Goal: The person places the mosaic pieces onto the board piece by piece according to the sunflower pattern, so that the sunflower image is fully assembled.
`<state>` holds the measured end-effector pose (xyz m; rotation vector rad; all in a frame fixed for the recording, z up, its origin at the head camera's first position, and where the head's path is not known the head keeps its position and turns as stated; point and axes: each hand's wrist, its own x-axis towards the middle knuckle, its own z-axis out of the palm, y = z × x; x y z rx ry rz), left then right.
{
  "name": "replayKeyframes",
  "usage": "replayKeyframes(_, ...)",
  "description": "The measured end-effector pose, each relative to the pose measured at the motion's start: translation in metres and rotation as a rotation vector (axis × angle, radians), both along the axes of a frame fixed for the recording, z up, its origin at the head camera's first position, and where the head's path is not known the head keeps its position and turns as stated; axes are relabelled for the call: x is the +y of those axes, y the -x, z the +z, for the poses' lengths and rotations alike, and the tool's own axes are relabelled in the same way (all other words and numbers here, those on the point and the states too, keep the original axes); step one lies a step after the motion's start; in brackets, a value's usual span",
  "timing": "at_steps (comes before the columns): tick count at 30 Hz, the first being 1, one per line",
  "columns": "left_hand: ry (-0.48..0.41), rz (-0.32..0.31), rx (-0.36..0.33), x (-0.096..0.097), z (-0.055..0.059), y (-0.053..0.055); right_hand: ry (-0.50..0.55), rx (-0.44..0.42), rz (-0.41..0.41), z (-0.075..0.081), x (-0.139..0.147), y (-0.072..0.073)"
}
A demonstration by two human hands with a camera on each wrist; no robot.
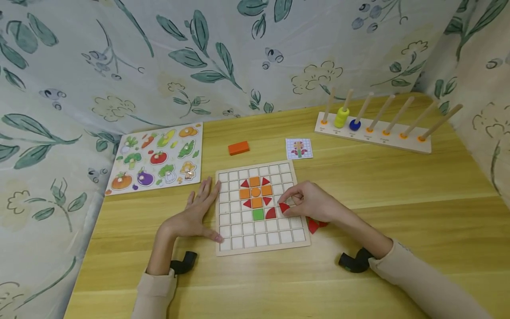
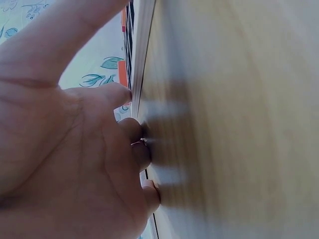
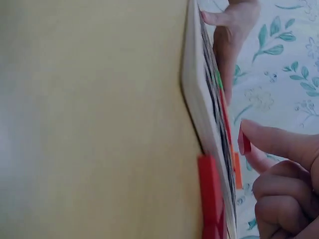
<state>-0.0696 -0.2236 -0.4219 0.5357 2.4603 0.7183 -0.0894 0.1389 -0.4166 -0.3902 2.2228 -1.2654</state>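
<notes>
Head view, and it's the left hand (image 1: pixel 194 217), fingers spread, at the left edge of the board (image 1: pixel 263 249); the right hand (image 1: pixel 314 201) pinches a red piece (image 1: pixel 283 207) above the cells (image 1: pixel 260 227) near the right edge! Orange pieces (image 1: pixel 255 192), red triangles (image 1: pixel 247 203), a green square (image 1: pixel 258 214) and a red quarter (image 1: pixel 271 213) sit in central cells, while more red pieces (image 1: pixel 313 226) lie on the table (image 1: pixel 255 288) by the right edge.

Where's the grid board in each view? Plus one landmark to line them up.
Head: just below centre, seen from above: grid board.
Left wrist: grid board nearly edge-on, a narrow pale strip running down from the top, left of centre.
Right wrist: grid board nearly edge-on, right of centre, top to bottom.
Shared landmark: left hand, large at left in left wrist, upper right in right wrist.
</notes>
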Motion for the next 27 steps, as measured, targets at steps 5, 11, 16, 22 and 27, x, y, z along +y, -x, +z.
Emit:
replayKeyframes(5, 0.008, 0.005, -0.010, 0.001, 0.001, 0.000, -0.015, 0.031, 0.006, -0.006, -0.012, -0.002)
replayKeyframes(11, 0.011, 0.008, -0.010, 0.001, 0.000, 0.000, -0.027, 0.033, -0.005, -0.005, -0.010, -0.001)
replayKeyframes(16, 0.016, 0.007, -0.005, 0.001, 0.000, 0.001, -0.001, 0.001, -0.002, -0.006, -0.003, 0.001)
replayKeyframes(22, 0.018, 0.010, -0.004, 0.000, -0.001, 0.001, 0.010, 0.000, 0.016, -0.007, -0.002, 0.002)
replayKeyframes(27, 0.018, 0.010, -0.005, 0.001, -0.001, 0.001, 0.007, -0.001, 0.014, -0.009, -0.003, 0.002)
